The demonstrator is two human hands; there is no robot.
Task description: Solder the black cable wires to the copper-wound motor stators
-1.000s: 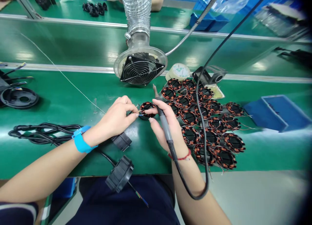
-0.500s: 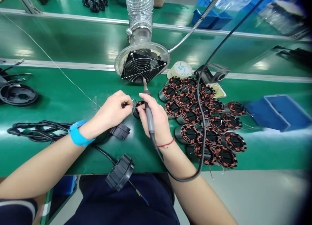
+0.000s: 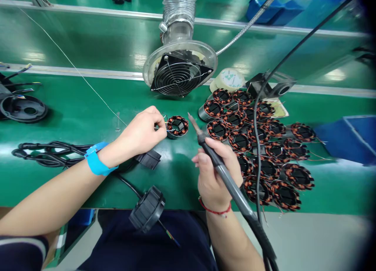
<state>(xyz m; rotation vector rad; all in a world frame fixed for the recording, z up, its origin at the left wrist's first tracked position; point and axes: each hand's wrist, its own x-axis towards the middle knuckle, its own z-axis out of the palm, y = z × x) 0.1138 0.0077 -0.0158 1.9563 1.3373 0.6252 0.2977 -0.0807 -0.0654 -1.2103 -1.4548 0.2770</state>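
Note:
My left hand (image 3: 147, 130) is closed in a pinch on thin wires, just left of a single copper-wound stator (image 3: 177, 127) standing on the green bench. A thin solder wire (image 3: 85, 78) runs from the upper left down to this hand. My right hand (image 3: 220, 173) is wrapped round a soldering iron (image 3: 227, 179), whose tip points up and left, a little to the right of the stator and apart from it. Below my left hand lies a black block-shaped part (image 3: 149, 159).
Several copper-wound stators (image 3: 266, 167) stand grouped at the right, beside a blue bin (image 3: 346, 140). A fan on a duct (image 3: 178, 77) hangs ahead. Black cables (image 3: 49, 153) lie left; a round black housing (image 3: 147, 209) sits at the front edge. The iron's cord hangs at right.
My right hand has moved right and down with the iron, off the stator, which now shows fully. My left hand remains beside it. The whole view has shifted slightly.

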